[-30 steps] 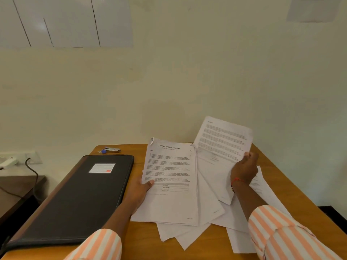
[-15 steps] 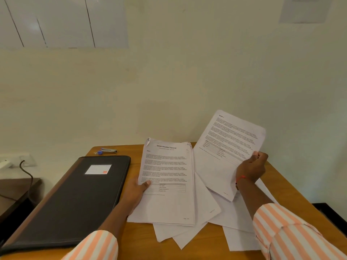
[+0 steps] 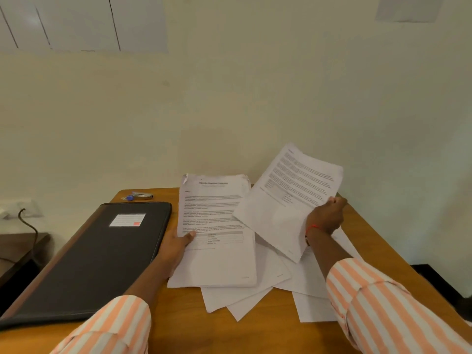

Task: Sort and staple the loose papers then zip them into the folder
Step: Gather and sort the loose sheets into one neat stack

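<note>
**While the papers lie loose, sorting is barely under way**

The counter [image 3: 268,333] carries everything. On its left side the black folder [image 3: 97,254] lies flat and closed. No paper shows in it, so the filing and zipping are left to do. Just right of it, several loose sheets [image 3: 237,300] lie fanned and overlapping on the wood, unsorted by the look of them.

Over these the left hand [image 3: 176,246] holds a thin stack [image 3: 217,226] by its left edge, thumb on top and the other fingers hidden underneath. I cannot tell whether that stack is stapled.

The right hand [image 3: 324,215], fingers curled round the paper's right edge, holds a single sheet [image 3: 288,198] tilted up over the stack's far right corner.

The small stapler [image 3: 141,195] lies at the far edge behind the folder, in neither hand. Most of the sorting and all of the stapling seem to remain.
</note>
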Demonstrator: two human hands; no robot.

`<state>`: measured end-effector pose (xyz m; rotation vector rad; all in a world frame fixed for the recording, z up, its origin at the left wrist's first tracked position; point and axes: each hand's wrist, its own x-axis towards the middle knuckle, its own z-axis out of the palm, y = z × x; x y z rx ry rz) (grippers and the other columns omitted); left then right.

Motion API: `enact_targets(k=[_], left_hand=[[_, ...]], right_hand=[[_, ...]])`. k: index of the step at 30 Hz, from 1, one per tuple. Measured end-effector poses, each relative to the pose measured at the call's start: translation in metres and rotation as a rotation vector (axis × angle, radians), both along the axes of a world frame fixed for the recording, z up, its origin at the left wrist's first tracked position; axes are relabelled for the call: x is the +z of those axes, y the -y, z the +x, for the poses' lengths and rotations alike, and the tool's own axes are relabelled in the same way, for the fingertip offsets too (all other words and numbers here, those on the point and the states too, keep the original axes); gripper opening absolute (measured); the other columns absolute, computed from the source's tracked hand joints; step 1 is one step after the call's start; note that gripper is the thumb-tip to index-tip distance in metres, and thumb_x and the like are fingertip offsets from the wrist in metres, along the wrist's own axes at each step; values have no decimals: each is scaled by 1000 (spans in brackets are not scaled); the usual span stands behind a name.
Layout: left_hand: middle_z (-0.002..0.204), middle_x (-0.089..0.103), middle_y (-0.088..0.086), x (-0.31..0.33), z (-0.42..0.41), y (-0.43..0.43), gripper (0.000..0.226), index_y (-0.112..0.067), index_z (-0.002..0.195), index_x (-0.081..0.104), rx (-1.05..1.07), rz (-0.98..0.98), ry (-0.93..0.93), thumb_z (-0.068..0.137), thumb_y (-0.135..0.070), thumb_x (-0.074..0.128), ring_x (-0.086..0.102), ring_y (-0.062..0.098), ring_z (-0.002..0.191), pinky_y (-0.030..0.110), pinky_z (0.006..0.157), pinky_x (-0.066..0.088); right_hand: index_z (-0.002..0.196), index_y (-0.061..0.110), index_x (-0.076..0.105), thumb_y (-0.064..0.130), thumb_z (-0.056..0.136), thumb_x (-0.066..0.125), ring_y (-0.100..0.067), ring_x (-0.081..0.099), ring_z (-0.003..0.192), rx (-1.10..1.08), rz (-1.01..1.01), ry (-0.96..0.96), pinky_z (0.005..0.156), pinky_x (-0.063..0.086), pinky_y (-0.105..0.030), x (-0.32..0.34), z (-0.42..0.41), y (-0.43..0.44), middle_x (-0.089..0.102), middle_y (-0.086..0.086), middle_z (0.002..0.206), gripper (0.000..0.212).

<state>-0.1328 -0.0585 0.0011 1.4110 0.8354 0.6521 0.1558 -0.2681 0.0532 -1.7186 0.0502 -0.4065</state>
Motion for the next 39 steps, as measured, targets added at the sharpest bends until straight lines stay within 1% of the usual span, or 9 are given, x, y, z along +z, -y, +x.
enact_targets(k=[6,13,17,23,27,29,32,35,39], left_hand=[[106,71,-4,21,-11,0,23,-22,124,59,170,64,83,102,-15,61,71,17,90,31,66,56],[107,70,-6,53,-5,3,21,-22,122,60,182,80,175,102,-16,61,69,15,94,29,69,53],[109,73,-4,51,14,14,24,-21,124,63,80,111,149,100,-19,64,72,18,97,30,74,59],[125,72,1,22,39,25,37,-22,135,59,-17,46,101,99,-28,67,73,24,107,51,92,60],[128,69,4,19,39,23,40,-20,136,51,-52,-28,126,99,-23,66,72,26,110,53,94,59],[126,70,5,20,37,23,34,-19,133,52,-77,-34,90,101,-20,63,73,27,108,53,93,59],[128,70,6,19,37,24,31,-21,134,56,-85,24,60,103,-19,60,73,26,108,53,94,59],[123,71,4,29,38,34,28,-23,131,57,-9,96,139,103,-20,59,73,25,105,50,89,61],[120,71,2,57,43,42,22,-28,120,58,101,250,315,101,-18,62,72,23,106,45,86,62]], right_hand=[[120,0,48,16,107,37,-40,66,103,-24,32,-60,74,55,-42,-7,3,9,65,-25,117,24],[118,1,48,17,107,36,-40,64,102,40,5,-72,72,50,-40,-6,-4,6,64,-24,113,23],[112,6,54,22,107,39,-31,61,89,284,-21,-48,68,40,-30,-13,-27,-14,61,-13,95,22],[104,7,55,23,106,42,-10,54,69,552,-71,5,53,36,-23,-20,-60,-37,59,-1,81,21],[98,12,58,28,105,42,-20,56,75,698,-94,-23,59,39,-27,-28,-55,-36,59,2,78,24],[91,18,63,35,106,39,-19,62,79,814,29,-105,65,46,-28,-28,-54,-35,66,4,79,33],[112,15,68,43,105,42,-16,71,97,996,87,-195,82,57,-31,-28,-57,-34,75,-3,104,39],[122,18,59,24,99,59,-20,65,112,1030,-52,-38,92,53,-34,-24,-60,-38,69,-1,119,24],[112,19,54,21,99,59,-13,65,103,897,88,166,85,57,-33,11,-73,-43,67,5,111,15]])
